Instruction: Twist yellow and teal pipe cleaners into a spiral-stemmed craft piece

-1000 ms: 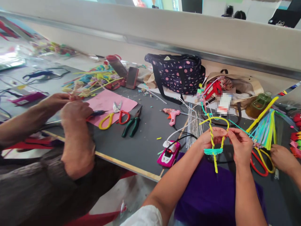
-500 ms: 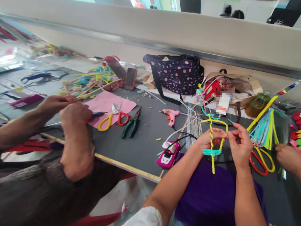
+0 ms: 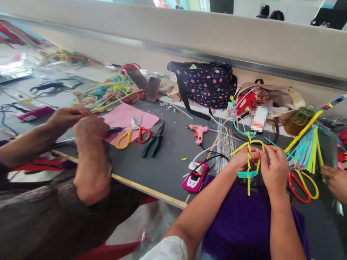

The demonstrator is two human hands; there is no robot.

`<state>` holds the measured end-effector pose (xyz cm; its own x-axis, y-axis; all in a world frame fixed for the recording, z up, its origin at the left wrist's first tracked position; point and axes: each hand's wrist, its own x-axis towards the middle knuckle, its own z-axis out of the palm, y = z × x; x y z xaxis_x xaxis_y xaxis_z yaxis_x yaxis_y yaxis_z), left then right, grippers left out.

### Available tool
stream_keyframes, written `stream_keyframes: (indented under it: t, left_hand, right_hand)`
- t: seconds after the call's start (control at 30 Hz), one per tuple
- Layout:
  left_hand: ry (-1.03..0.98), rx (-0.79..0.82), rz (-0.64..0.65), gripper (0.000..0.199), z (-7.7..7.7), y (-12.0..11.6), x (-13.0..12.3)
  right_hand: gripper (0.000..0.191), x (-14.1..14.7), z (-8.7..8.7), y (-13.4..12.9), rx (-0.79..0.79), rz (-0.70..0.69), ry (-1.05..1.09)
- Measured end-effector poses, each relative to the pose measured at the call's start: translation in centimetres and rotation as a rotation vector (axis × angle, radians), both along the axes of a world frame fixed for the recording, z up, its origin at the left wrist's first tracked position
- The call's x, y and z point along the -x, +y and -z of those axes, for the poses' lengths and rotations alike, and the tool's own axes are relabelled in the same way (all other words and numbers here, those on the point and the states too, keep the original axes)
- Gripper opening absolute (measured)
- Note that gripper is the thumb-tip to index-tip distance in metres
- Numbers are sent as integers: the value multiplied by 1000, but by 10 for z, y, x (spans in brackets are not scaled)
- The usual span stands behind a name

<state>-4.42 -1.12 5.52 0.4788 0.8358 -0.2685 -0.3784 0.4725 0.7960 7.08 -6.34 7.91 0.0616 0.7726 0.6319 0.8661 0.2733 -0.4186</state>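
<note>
Between my hands is a shape of yellow pipe cleaners, with a twisted upright stem and a teal pipe-cleaner crosspiece low on it. My left hand pinches the shape from the left, behind the twisted stem. On the other side, the fingers of my right hand close on the curved yellow strand, which arches between both hands. A teal pipe cleaner runs behind my right fingertips; whether they touch it I cannot tell. Purple cloth lies under my forearms.
Left are a co-worker's hands, pliers, scissors and pink paper. A glue gun and power strip lie nearer me. Behind stands a dotted bag. Right are more scissors and another person's hand.
The yellow strand at my right fingers now bows upward in a rounder arch, and my right hand has shifted slightly left. The other person's hand at the right edge has moved a little.
</note>
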Motion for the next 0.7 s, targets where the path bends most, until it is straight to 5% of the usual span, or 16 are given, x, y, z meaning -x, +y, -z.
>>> stream_keyframes:
  t: [0.23,0.53,0.7]
  left_hand:
    - [45,-25,2,24,-1,-2,-2]
    - [53,-81,-6,35,3,-5,-6]
    - [-3,-64,1,34,3,-5,-6]
  right_hand:
    - [26,-2,0,2,6,12,-32]
    - [15,-8,6,7,76,-74,209]
    - [10,-6,1,5,-39,-75,185]
